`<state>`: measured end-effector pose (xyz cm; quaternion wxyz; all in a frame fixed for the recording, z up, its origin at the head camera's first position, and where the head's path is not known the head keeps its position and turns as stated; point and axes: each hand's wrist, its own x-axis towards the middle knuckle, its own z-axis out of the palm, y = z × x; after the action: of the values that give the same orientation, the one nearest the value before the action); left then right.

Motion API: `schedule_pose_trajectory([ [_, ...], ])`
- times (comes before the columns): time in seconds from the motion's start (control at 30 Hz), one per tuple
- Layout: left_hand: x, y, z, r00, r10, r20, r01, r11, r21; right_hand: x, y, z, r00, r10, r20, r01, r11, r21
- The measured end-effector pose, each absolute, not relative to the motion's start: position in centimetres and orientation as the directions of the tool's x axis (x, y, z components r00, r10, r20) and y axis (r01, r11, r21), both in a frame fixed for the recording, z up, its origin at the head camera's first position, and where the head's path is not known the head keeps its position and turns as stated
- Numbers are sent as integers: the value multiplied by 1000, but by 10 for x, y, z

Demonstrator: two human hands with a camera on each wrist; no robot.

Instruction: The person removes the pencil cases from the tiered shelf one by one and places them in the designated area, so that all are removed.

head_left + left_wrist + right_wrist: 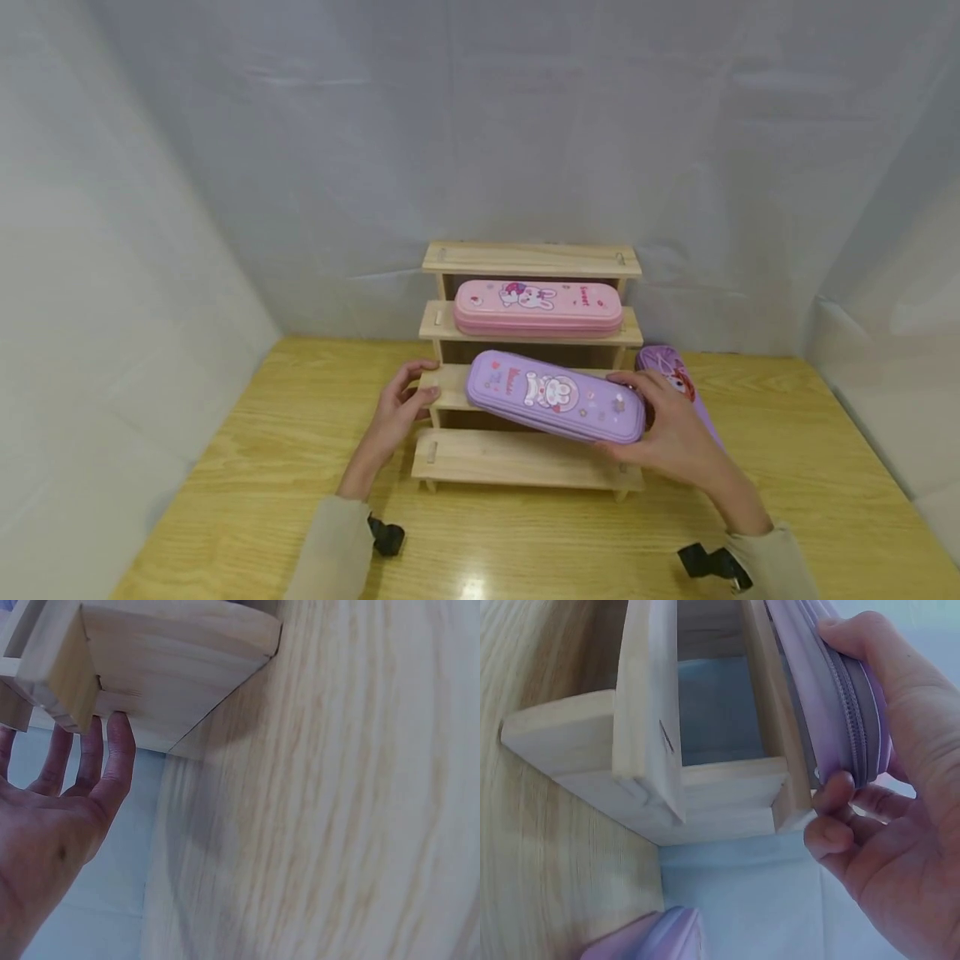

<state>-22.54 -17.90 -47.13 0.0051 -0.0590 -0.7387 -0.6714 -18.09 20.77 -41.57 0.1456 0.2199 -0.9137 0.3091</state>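
Nearest the head camera, we are seeing two beige sleeves (330, 546) at the lower edge, each with a black strap at the wrist. Beyond them the wooden table (787, 500) is carrying one stepped wooden rack (525, 458) with four tiers.

We are counting three pencil cases. The purple pencil case (555, 396) is sitting at the centre of the head view, over the rack's second tier from the bottom. Its long axis is running roughly from 9 o'clock to 3 o'clock, with the right end dipping slightly toward 4 o'clock, so it is lying tilted rather than square to the tier. It is looking long and slim with rounded ends, lilac, with a white cartoon rabbit print on the lid and a zip along its edge.

Our right hand (675, 433) is gripping the case's right end: the thumb is lying on top and the fingers (832, 817) are curling under the zip edge. Our left hand (393, 417) is resting with relaxed, spread fingers against the left end of the same tier, holding nothing.

One pink pencil case (537, 308) is lying level on the third tier, at 12 o'clock from the purple one. A second purple case (675, 379) is lying on the table at 3 o'clock, partly hidden behind the right hand.
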Motion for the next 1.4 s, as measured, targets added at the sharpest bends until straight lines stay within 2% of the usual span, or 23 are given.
schedule_pose_trajectory([
  [0.4,-223,-179,-474,-994,73,84,90,87,992,-177,224,-426,-840,-337,425,-523,711,-470],
  [0.67,-223,-180,-475,-993,73,92,98,77,992,-174,232,-429,-853,-327,408,-505,715,-483],
  [0.93,-224,-180,-475,-992,77,98,103,59,993,-171,238,-435,-819,-313,481,-543,693,-474],
  [1.17,-225,-179,-474,-992,83,100,105,67,992,-166,244,-437,-837,-289,464,-518,691,-505],
  [1.4,-226,-178,-473,-992,78,101,106,65,992,-166,252,-439,-829,-290,478,-533,667,-520],
])
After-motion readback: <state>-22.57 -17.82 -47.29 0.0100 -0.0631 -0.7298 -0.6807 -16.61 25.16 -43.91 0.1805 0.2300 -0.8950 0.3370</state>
